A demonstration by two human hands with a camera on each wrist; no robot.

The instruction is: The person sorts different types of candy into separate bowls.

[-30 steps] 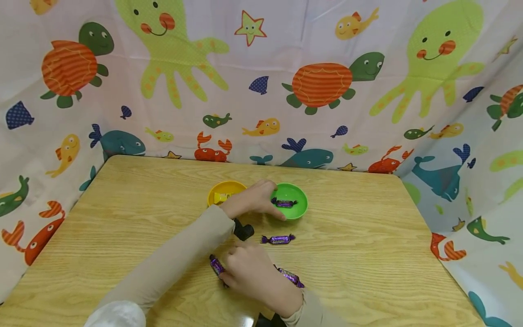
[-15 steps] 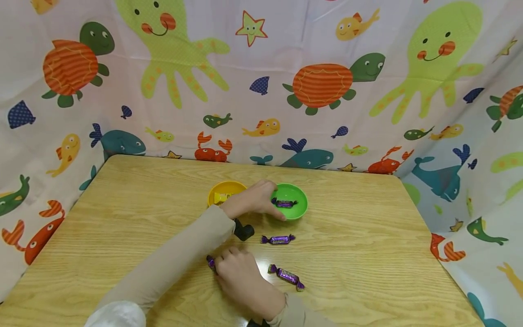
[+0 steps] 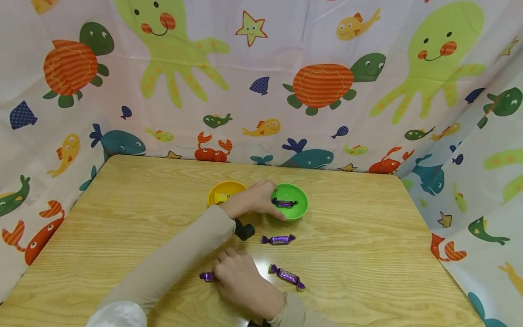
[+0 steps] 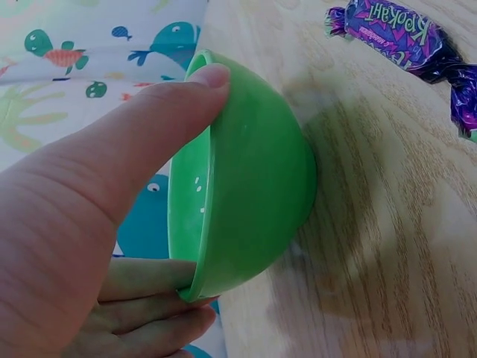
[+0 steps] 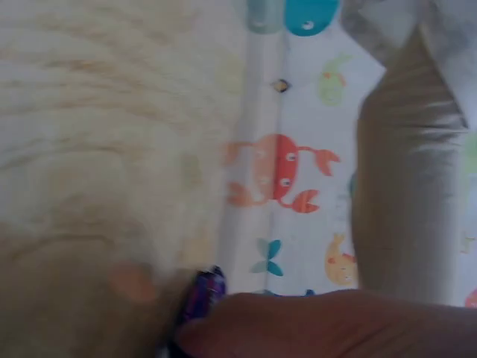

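Note:
My left hand holds the green bowl by its rim. In the left wrist view the thumb lies on the near edge and the fingers are at the opposite side. A candy in a purple wrapper lies inside this bowl. Lower down, below the left forearm, my right hand pinches another purple-wrapped candy; one twisted end sticks out to the left and the rest is hidden by the hand. In the right wrist view the thumb covers part of that candy.
Two more purple-wrapped candies lie loose: one candy below the green bowl, one candy right of my right hand. A yellow bowl with a yellow-wrapped candy stands partly behind my left wrist. Sea-animal cloth surrounds the wooden table.
My right hand has shifted slightly left and taken hold of the candy there, which has turned from slanting to nearly level. The left hand stays at the green bowl.

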